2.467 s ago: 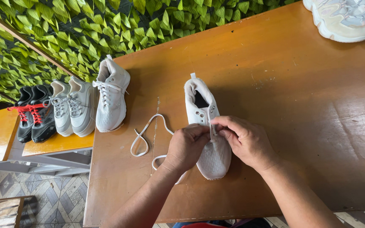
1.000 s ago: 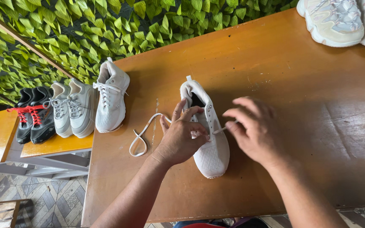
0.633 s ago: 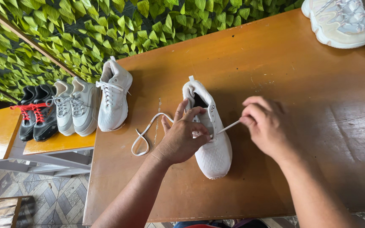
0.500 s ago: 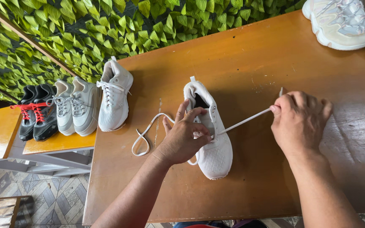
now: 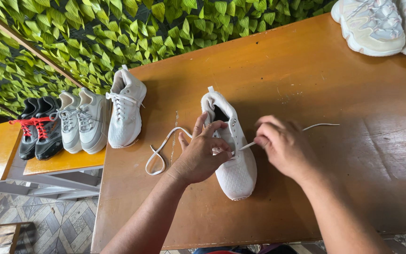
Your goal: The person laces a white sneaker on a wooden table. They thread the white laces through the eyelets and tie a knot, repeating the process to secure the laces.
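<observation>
lace pass: i see my right hand [image 5: 285,148] back from its long pull, re-pinching the white flat shoelace [image 5: 247,146] beside the white mesh sneaker [image 5: 233,150], which my half-open left hand [image 5: 200,153] steadies.

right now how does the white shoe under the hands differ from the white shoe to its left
The middle shoe has its lace mostly out, trailing across the table; the left shoe is fully laced. The left hand rests on the middle shoe while the right hand pinches its lace; nothing touches the left shoe. Both are white, upright, with heels towards the leaves.
</observation>
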